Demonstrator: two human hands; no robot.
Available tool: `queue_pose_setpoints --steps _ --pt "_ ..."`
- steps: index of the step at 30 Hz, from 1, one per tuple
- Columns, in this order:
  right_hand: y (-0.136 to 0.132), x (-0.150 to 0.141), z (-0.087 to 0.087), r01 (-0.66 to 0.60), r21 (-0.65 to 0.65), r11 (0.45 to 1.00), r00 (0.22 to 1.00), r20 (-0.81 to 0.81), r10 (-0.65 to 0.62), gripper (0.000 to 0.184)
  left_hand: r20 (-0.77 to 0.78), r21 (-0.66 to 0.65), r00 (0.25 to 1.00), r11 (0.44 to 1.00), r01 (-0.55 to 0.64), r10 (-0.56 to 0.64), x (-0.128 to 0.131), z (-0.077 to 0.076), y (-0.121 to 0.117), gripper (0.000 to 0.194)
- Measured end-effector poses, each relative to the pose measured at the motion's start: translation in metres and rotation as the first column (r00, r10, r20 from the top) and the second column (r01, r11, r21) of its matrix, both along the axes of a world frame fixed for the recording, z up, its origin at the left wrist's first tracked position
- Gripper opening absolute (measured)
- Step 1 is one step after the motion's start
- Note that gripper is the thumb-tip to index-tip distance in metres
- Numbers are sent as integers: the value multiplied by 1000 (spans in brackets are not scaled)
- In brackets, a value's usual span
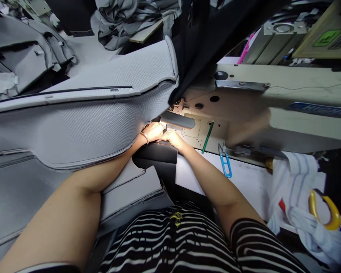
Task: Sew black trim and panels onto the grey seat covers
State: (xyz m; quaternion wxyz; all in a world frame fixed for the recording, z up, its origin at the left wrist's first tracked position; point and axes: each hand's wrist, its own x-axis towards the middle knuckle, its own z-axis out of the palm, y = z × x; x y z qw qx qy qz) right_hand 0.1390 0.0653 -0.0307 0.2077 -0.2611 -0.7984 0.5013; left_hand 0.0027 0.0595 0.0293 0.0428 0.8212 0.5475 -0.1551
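A large padded cover of grey mesh-like fabric (88, 129) spreads across the left and centre, its edge running to the sewing machine (244, 77). Under the lamp light, my left hand (154, 132), with a bracelet at the wrist, is closed on the cover's edge close to the needle area. Right beside it, my right hand (172, 138) is closed with bent fingers on a black, leather-like part of the cover (156, 156) that has orange stitching. The fingertips of both hands are partly hidden. A flat grey strip (178, 120) lies just beyond them.
On the machine bed lies a green pencil (208, 136), with blue thread snips (225, 163) nearer me on white paper (244, 182). Yellow-handled scissors (332, 212) rest by a striped white cloth (295, 170) at right. Grey fabric pieces (116, 22) are heaped behind.
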Motion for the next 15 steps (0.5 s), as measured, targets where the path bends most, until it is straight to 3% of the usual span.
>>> queue_pose_setpoints --steps 11,15 --pt "2 6 -4 -209 117 971 968 -115 222 17 46 18 997 998 -64 63 2 5 -2 29" --pt "3 5 -9 -204 140 969 969 -115 221 20 93 10 993 997 -79 77 -2 -1 -1 30"
